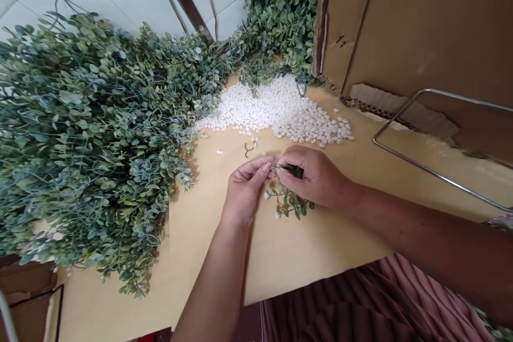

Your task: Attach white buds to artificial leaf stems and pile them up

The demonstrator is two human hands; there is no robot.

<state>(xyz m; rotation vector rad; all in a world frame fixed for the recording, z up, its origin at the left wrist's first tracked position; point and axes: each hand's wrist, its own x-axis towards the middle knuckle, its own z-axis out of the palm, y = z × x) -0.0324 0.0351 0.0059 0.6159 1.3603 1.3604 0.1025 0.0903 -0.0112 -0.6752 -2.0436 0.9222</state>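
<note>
Over the middle of the table, my left hand point(248, 184) pinches something tiny and whitish between thumb and forefinger; the fingertips mostly hide it. My right hand point(312, 173) is closed on an artificial leaf sprig point(294, 204), its thin stem reaching towards the left fingertips. Small white tips show on the sprig, which hangs below the two hands. The fingertips of both hands almost meet. Just beyond them lies a spread-out heap of small white bead-like pieces point(264, 107). A short curved bit of green stem point(248, 150) rests between the heap and my left hand.
A large pile of artificial greenery point(108, 133) covers the table's left side, with another leafy bunch point(284, 10) at the back. A cardboard box point(425, 26) stands at the back right. In front of it is a bent metal wire frame point(436, 173). Brown paper-like covering point(208, 267) lies underneath.
</note>
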